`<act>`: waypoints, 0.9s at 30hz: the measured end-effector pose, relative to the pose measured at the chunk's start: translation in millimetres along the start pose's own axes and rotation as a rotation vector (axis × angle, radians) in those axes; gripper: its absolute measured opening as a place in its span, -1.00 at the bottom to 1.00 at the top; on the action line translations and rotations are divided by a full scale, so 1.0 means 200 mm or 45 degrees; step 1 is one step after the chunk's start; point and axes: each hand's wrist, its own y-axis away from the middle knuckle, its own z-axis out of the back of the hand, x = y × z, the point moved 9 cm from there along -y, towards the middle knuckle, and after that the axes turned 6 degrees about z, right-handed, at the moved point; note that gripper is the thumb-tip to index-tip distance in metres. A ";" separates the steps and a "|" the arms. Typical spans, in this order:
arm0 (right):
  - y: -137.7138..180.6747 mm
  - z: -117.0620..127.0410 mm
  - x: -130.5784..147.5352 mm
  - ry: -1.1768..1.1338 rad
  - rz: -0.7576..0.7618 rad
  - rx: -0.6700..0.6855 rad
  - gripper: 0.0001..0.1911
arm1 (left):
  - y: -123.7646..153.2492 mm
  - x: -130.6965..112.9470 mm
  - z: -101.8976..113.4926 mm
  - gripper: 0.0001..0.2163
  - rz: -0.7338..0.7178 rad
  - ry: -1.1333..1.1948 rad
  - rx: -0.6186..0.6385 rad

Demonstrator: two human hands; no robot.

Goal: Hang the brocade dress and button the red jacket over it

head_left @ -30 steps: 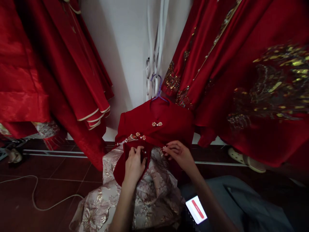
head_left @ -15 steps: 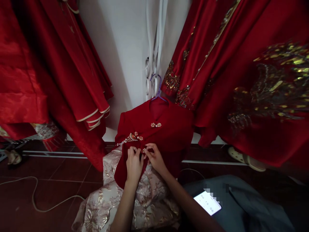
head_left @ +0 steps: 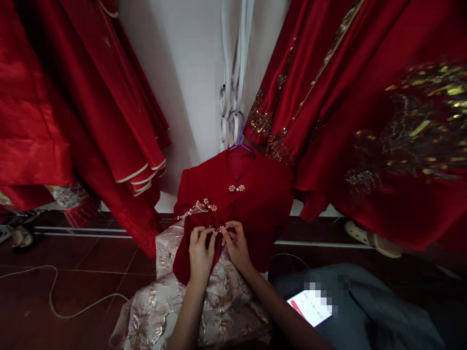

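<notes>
A short red velvet jacket [head_left: 251, 194] hangs on a purple hanger [head_left: 239, 133] over a pale gold brocade skirt [head_left: 222, 306]. Pearl clasps run down its front: one near the collar [head_left: 237, 187], one with a tassel [head_left: 202, 206] lower left. My left hand [head_left: 200, 255] and my right hand [head_left: 236, 245] meet at the jacket's front edge. Both pinch a small pearl fastening [head_left: 218, 229] between their fingertips, with the red cloth bunched under the left fingers.
Red embroidered gowns [head_left: 365, 121] hang on the right, plain red ones [head_left: 73, 112] on the left, with a white wall [head_left: 189, 73] between. A white cable [head_left: 54, 296] lies on the dark tiled floor. A lit phone [head_left: 310, 307] rests on my grey-clad lap.
My right hand has moved left from the jacket's open edge to meet my left hand at the pearl fastening. The phone shifted slightly right on my lap.
</notes>
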 end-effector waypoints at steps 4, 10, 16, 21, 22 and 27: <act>0.01 0.00 0.00 0.004 0.006 0.010 -0.75 | 0.00 -0.02 0.00 -0.76 -0.020 -0.099 -0.020; 0.02 0.03 0.03 0.107 0.093 -0.047 -0.79 | 0.00 -0.05 -0.07 -0.76 -0.054 -0.477 0.117; 0.03 0.04 0.05 0.170 0.133 -0.092 -0.82 | -0.01 -0.06 -0.08 -0.81 -0.042 -0.537 0.116; 0.02 0.04 0.14 0.210 0.175 -0.064 -0.84 | -0.01 -0.10 -0.01 -0.84 -0.080 -0.272 0.068; 0.02 0.04 0.16 0.212 0.181 -0.051 -0.84 | -0.01 -0.11 0.00 -0.84 -0.091 -0.202 0.059; 0.01 0.05 0.25 0.278 0.234 0.038 -0.83 | -0.01 -0.13 0.02 -0.84 -0.014 0.085 0.063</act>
